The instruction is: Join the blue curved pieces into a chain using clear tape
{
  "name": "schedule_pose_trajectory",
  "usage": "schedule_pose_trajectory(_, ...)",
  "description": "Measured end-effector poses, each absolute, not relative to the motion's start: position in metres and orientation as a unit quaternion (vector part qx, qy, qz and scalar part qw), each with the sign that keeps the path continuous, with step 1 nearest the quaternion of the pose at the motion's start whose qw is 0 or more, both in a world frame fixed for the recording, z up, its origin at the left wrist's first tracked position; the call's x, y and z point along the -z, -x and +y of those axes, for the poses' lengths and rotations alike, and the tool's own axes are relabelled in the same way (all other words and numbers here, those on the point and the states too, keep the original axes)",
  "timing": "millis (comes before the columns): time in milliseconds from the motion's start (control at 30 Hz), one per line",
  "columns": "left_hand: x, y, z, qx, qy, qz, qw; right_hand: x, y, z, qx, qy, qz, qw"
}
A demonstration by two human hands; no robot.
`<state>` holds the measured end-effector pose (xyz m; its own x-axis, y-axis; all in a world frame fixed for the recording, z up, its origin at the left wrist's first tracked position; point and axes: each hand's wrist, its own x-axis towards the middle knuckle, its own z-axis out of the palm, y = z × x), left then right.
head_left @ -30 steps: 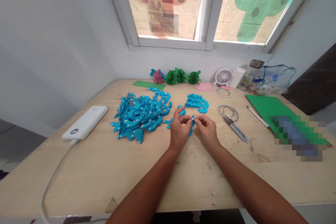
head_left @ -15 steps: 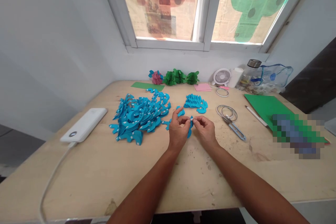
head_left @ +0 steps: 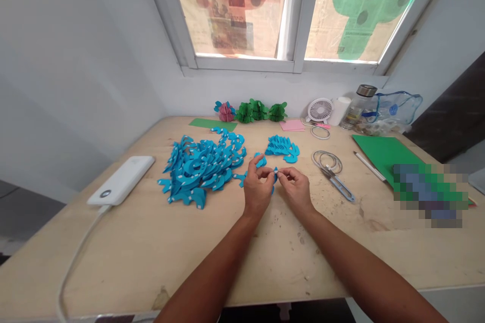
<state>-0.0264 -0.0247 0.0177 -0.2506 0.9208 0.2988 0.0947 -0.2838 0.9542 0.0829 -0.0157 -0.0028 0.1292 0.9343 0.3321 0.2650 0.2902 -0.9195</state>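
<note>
Between both sets of fingertips is a small blue paper piece [head_left: 272, 189] with a white spot near its top. My left hand [head_left: 257, 186] pinches it from the left, index finger raised. My right hand [head_left: 294, 185] pinches the same piece from the right; most of it is hidden behind the fingers. Just left of my left hand lie a few loose blue paper pieces [head_left: 239, 177]. Farther left spreads a large heap of blue curved paper pieces [head_left: 200, 166] marked with white squares. Beyond my hands sits a smaller group of overlapping blue pieces [head_left: 282, 147].
Blue-handled thread snips [head_left: 341, 187] and a coiled cable [head_left: 328, 161] lie right of my hands. A green sheet [head_left: 382, 154] and a pen [head_left: 369, 166] are farther right. A white power bank [head_left: 121, 180] stands left. Paper figures [head_left: 258, 110] and a small fan [head_left: 320, 110] line the wall.
The blue piece between my fingers has shifted slightly, and less of its lower part shows below them. Both hands stay in nearly the same place.
</note>
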Motion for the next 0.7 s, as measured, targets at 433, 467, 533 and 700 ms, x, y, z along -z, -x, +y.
schedule_pose_trajectory(433, -0.0160, 0.0261, -0.0241, -0.614, -0.513, 0.508, 0.319, 0.0068, -0.0841, -0.0154, -0.279, 0.541, -0.593, 0.527)
schedule_pose_trajectory(467, -0.0170, 0.0266, -0.0239, -0.618, -0.506, 0.506, 0.327, 0.0073, -0.0851, -0.0144, -0.286, 0.541, -0.588, 0.529)
schedule_pose_trajectory(533, -0.0179, 0.0277, -0.0230, -0.626, -0.486, 0.503, 0.346, 0.0075, -0.0869, -0.0123, -0.308, 0.538, -0.572, 0.538)
schedule_pose_trajectory(700, -0.0131, 0.0268, -0.0202, -0.622, -0.465, 0.491, 0.394, 0.0030, -0.0860, -0.0120, -0.366, 0.505, -0.557, 0.549)
